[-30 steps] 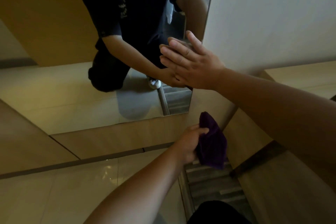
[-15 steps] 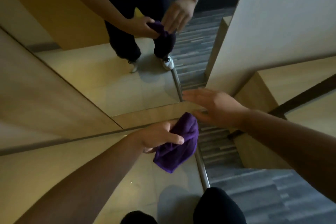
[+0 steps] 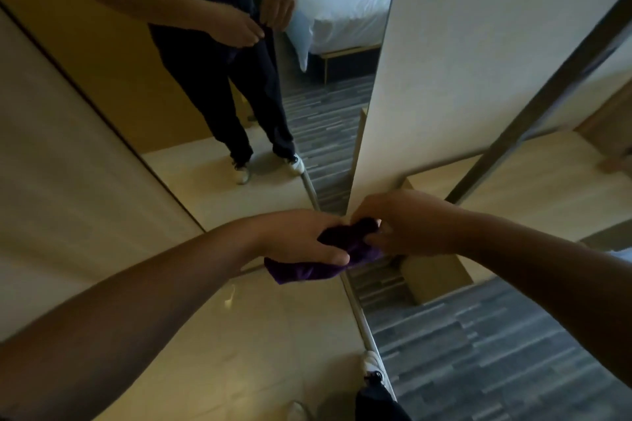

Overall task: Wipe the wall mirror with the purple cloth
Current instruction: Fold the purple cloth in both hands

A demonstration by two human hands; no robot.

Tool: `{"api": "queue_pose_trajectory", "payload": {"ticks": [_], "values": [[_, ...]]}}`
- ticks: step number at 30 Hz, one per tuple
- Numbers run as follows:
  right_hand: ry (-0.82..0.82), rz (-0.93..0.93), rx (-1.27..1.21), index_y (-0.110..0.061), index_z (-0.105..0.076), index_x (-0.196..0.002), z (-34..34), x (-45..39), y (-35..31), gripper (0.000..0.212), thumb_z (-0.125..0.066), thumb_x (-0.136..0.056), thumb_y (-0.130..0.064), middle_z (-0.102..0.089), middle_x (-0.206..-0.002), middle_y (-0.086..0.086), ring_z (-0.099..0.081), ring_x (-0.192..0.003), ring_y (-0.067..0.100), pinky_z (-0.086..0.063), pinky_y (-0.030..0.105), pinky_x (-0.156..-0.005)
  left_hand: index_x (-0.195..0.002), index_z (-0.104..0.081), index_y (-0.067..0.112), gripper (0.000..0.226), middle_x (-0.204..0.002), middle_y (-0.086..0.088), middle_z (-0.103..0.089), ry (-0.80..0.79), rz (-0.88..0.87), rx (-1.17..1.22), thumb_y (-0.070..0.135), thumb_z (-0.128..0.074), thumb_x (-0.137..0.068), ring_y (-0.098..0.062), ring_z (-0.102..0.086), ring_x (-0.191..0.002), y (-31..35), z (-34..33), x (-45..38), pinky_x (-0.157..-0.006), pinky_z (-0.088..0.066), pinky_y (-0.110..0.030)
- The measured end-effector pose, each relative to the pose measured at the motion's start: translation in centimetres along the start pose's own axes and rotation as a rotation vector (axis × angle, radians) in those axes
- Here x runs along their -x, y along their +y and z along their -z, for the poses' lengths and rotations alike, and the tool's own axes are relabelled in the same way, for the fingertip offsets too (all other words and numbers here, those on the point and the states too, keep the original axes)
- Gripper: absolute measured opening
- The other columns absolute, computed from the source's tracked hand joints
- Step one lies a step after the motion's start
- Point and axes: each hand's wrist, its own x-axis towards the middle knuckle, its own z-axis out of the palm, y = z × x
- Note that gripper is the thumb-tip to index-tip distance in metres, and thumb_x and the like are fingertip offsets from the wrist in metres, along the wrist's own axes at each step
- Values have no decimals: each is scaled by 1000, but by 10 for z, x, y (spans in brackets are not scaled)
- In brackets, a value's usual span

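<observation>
- Held low in front of the wall mirror (image 3: 219,85), near its bottom edge: purple cloth (image 3: 318,267), bunched between both hands and clear of the glass.
- Left hand (image 3: 301,239) cupped under and around the cloth, thumb laid across the top, fingers closed on the fabric.
- Right hand (image 3: 403,225) pinching the cloth's upper right end, fingers curled in.
- Reflected in the mirror: dark trousers, white shoes, both hands together at waist height, and a bed (image 3: 345,0) with white sheets behind.
- Underfoot: pale glossy floor (image 3: 260,345) on the left, grey striped carpet (image 3: 496,362) on the right, a metal strip between them; one white shoe (image 3: 372,361) at the strip.
- No containers in view.
- Changed from half a second ago: right hand, then open and apart from the cloth, now gripping it; cloth, then dangling from the left hand alone, now gathered between the two.
- Changed from a second ago: right palm no longer flat on the mirror.
</observation>
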Motion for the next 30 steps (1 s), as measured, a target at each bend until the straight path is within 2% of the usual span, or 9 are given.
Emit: {"api": "queue_pose_trajectory", "payload": {"ticks": [4,7,10,14,17,20,22,27,30], "values": [[107,-84,-72,-26,-64,-111,28,47,-17,18,-56,-96,-32,-66,-96,-8,-61,-84,6,-43,12,-69,-122,-50,30,35,-98,11,-63,112,-57,-273,48,-61,-94,-5,-61,-84,32,2,15,-72,-52,-27],[168,-136,-153,-24,-64,-93,35,80,-21,10,-56,-93,-30,-65,-82,-5,-62,-73,9,-47,21,-64,-116,-54,25,30,-98,9,-56,172,-146,-321,46,-60,-95,-8,-56,-83,54,-3,17,-71,-47,-26],[208,-195,-191,-16,-65,-87,37,110,-19,26,-51,-89,-38,-62,-80,-2,-59,-71,12,-49,29,-66,-110,-57,27,25,-108,9,-46,121,-189,-309,47,-58,-95,-6,-52,-87,71,-3,13,-75,-45,-27],[227,-274,-207,-17,-68,-98,39,144,-2,21,-53,-95,-31,-65,-88,-2,-60,-79,10,-51,30,-74,-107,-55,38,10,-99,18,-53,61,-243,-302,38,-59,-98,4,-53,-88,97,3,1,-75,-41,-22],[233,-305,-246,-21,-67,-108,41,164,19,20,-52,-96,-29,-68,-92,-6,-64,-84,7,-53,24,-79,-109,-53,42,22,-102,18,-62,-35,-184,-156,33,-66,-94,3,-61,-92,118,5,-17,-79,-48,-20],[277,-323,-275,-23,-64,-113,44,181,48,19,-52,-98,-26,-67,-95,-8,-64,-87,5,-53,20,-81,-116,-54,37,29,-104,13,-68,-118,-140,76,36,-70,-92,1,-67,-91,141,-1,-45,-74,-53,-18],[304,-326,-300,-23,-63,-113,44,191,72,19,-52,-98,-26,-67,-94,-10,-64,-88,2,-54,18,-79,-121,-54,31,29,-103,11,-68,-94,-128,131,42,-63,-95,0,-68,-90,156,-10,-69,-70,-52,-16],[257,-332,-337,-25,-61,-116,44,220,160,20,-53,-98,-28,-67,-98,-9,-65,-88,5,-55,22,-78,-114,-57,33,18,-95,17,-64,17,-134,-60,40,-59,-97,8,-62,-83,194,-28,-149,-64,-47,-11],[136,-338,-335,-29,-55,-126,43,236,222,29,-57,-98,-30,-68,-107,-8,-65,-93,6,-54,20,-81,-118,-57,33,24,-104,18,-62,59,-161,-271,39,-62,-95,2,-59,-92,218,-33,-204,-77,-51,-20]]}}
